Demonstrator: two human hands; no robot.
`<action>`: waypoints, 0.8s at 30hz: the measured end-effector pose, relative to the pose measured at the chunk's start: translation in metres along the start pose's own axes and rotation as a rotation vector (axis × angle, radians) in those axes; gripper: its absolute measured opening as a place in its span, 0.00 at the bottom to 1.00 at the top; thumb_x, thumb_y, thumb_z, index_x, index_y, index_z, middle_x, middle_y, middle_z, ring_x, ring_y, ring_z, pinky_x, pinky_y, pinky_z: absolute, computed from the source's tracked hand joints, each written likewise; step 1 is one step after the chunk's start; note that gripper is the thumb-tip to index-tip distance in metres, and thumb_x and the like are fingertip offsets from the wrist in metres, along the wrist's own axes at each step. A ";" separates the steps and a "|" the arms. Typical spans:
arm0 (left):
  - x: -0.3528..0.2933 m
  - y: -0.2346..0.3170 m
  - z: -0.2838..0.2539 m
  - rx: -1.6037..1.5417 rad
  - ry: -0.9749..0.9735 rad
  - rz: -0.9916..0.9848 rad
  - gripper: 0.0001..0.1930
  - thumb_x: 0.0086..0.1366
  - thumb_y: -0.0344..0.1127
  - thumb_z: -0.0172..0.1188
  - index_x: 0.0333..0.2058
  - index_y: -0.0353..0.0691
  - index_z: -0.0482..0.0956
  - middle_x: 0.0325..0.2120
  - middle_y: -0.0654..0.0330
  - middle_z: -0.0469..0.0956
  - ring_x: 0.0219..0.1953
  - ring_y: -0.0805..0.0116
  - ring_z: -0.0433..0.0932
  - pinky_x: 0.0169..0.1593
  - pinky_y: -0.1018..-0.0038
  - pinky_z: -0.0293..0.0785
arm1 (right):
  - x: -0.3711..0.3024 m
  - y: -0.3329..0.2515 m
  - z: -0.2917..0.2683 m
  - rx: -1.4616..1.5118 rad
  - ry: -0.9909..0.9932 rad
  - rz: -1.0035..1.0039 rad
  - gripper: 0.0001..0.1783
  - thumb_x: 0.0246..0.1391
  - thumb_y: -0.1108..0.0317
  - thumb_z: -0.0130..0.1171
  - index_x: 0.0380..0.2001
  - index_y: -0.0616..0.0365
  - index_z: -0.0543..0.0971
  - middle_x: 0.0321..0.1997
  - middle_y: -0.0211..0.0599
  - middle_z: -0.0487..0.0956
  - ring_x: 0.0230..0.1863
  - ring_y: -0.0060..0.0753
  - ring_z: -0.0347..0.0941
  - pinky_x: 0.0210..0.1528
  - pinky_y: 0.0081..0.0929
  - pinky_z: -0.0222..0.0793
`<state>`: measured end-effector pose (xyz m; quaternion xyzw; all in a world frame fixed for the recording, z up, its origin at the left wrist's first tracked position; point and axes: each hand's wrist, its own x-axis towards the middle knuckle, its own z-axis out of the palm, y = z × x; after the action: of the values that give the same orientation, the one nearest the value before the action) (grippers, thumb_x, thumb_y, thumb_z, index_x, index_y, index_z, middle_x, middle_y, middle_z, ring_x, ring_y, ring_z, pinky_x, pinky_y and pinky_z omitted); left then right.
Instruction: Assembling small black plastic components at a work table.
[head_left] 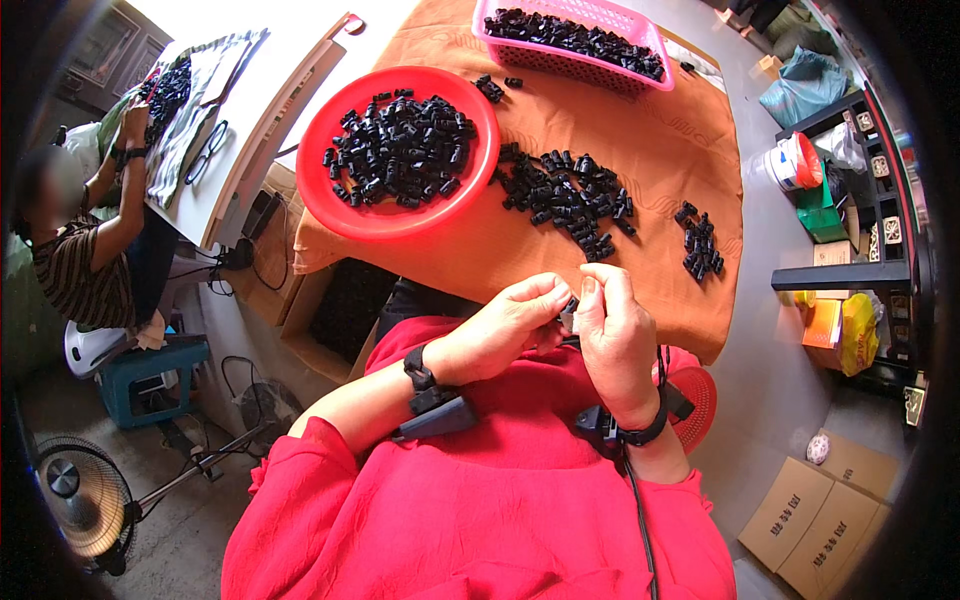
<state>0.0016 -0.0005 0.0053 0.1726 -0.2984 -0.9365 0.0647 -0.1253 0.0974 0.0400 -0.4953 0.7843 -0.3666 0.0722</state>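
In front of my chest my two hands are close together, just off the near edge of a table with an orange cloth (680, 130). Thumb and fingers of my left hand (500, 330) pinch a small black plastic part (571, 305). My right hand (615, 335) is closed beside it, fingertips pressed together; what they hold is hidden. Beyond my hands lies a loose pile of black plastic parts (565, 195), with a smaller group (700, 243) to its right. A red basin (312, 165) full of similar parts stands at the left.
A pink basket (672, 72) of black parts stands at the table's back. Left, a co-worker (85, 235) handles dark parts at a white table (290, 85). A fan (85, 495), a blue stool (150, 385), cardboard boxes (800, 515) and a black shelf (840, 276) surround me.
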 end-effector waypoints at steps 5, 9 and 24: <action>0.000 -0.001 0.000 -0.017 -0.006 -0.002 0.10 0.74 0.44 0.50 0.38 0.45 0.71 0.30 0.68 0.72 0.29 0.80 0.68 0.33 0.82 0.64 | 0.001 -0.001 -0.001 -0.023 -0.003 -0.023 0.08 0.62 0.69 0.55 0.44 0.56 0.74 0.24 0.49 0.79 0.27 0.54 0.79 0.27 0.46 0.71; 0.001 -0.004 0.000 -0.065 -0.007 -0.004 0.09 0.75 0.43 0.49 0.38 0.45 0.70 0.29 0.68 0.72 0.30 0.79 0.69 0.34 0.81 0.65 | 0.000 -0.003 -0.001 -0.033 -0.017 0.005 0.08 0.62 0.69 0.54 0.44 0.56 0.74 0.24 0.49 0.79 0.28 0.54 0.79 0.27 0.46 0.72; 0.004 -0.010 -0.005 -0.133 -0.038 0.022 0.09 0.74 0.42 0.49 0.40 0.44 0.71 0.31 0.68 0.73 0.33 0.78 0.71 0.38 0.79 0.68 | -0.001 -0.003 0.001 -0.067 -0.041 0.031 0.07 0.63 0.68 0.52 0.42 0.55 0.73 0.21 0.48 0.78 0.25 0.53 0.78 0.25 0.47 0.70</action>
<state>-0.0003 0.0038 -0.0056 0.1469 -0.2385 -0.9566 0.0807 -0.1222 0.0965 0.0413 -0.4926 0.8022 -0.3284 0.0774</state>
